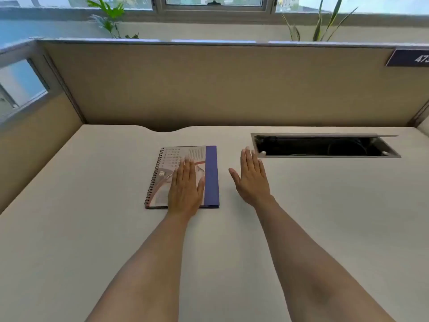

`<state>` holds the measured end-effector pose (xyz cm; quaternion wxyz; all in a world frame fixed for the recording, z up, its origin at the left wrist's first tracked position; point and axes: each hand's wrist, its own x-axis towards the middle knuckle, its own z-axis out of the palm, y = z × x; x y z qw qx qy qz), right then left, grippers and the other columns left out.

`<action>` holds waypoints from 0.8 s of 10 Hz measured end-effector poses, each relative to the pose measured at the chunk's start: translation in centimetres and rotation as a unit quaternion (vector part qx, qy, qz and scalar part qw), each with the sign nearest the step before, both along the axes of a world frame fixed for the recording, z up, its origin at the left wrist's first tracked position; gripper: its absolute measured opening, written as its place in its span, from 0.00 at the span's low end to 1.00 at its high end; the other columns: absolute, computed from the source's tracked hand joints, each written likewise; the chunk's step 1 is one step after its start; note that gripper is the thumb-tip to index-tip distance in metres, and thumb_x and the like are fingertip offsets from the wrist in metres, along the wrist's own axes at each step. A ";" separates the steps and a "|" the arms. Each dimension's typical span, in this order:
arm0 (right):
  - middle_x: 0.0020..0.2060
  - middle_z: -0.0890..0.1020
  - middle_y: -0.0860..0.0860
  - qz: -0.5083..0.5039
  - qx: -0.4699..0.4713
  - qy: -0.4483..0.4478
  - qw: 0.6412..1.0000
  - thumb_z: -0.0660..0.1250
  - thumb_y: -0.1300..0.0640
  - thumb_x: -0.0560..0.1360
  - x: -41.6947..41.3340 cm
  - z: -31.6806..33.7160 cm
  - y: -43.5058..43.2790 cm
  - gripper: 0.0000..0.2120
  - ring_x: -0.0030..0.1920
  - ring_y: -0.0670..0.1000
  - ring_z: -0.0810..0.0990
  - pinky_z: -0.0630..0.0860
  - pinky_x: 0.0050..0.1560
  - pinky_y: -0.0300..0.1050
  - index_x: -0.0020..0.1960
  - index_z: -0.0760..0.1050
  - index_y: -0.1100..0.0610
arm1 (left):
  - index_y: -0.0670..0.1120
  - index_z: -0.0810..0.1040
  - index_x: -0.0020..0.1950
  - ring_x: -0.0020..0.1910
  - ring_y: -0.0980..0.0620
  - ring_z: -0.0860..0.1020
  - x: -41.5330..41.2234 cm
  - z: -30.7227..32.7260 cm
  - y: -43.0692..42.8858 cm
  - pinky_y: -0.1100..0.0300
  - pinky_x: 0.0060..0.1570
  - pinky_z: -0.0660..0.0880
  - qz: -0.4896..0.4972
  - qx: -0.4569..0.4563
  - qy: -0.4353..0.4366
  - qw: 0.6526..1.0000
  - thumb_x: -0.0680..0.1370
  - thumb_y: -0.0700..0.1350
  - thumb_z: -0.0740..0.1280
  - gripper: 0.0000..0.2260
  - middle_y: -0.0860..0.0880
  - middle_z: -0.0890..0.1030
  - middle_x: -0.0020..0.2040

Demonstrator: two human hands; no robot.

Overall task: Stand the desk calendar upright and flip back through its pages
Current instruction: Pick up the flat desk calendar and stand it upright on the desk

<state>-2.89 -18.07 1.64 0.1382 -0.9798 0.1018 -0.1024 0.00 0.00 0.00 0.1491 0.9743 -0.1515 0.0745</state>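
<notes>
Calendar [183,176] lies flat mid-tabletop [92,205], spiral binding to the left, under the left hand [185,189], which is spread and grasps nothing. The right hand [251,180] is flat and empty beside it. It looks light, stiff card; lifting at the spiral edge seems best.

at the upper right edge of the frame, a dark blue sign [409,57] on the partition wall bears white digits, "47" followed by a third digit cut off by the frame edge, possibly a 3. left of centre, the calendar [171,159] lying flat on the desk shows bold white letters on its page that look like "sep", turned sideways; the rows of small numbers and fine print above them are too blurred to read.
</notes>
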 end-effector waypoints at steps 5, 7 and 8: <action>0.78 0.43 0.51 0.006 0.017 0.111 0.994 0.42 0.44 0.81 -0.4 -4.3 0.2 0.30 0.78 0.49 0.41 0.38 0.75 0.45 0.77 0.40 0.57 | 0.42 0.48 0.77 0.78 0.47 0.50 0.7 -3.3 0.7 0.59 0.72 0.39 0.000 0.018 0.011 1.000 0.77 0.56 0.41 0.31 0.43 0.52 0.79; 0.78 0.44 0.51 0.005 0.005 0.112 0.994 0.42 0.45 0.81 -0.4 -4.5 0.3 0.29 0.78 0.49 0.42 0.38 0.75 0.45 0.77 0.40 0.57 | 0.42 0.48 0.77 0.78 0.48 0.50 0.7 -3.1 0.7 0.57 0.74 0.42 0.001 0.033 0.029 0.999 0.77 0.56 0.41 0.30 0.44 0.52 0.79; 0.78 0.44 0.52 0.002 0.006 0.111 0.994 0.42 0.45 0.81 -0.4 -4.4 0.3 0.29 0.78 0.50 0.42 0.39 0.76 0.46 0.78 0.41 0.57 | 0.42 0.48 0.77 0.78 0.48 0.51 0.7 -3.0 0.7 0.56 0.74 0.43 -0.001 0.028 0.036 0.999 0.79 0.55 0.42 0.29 0.44 0.53 0.78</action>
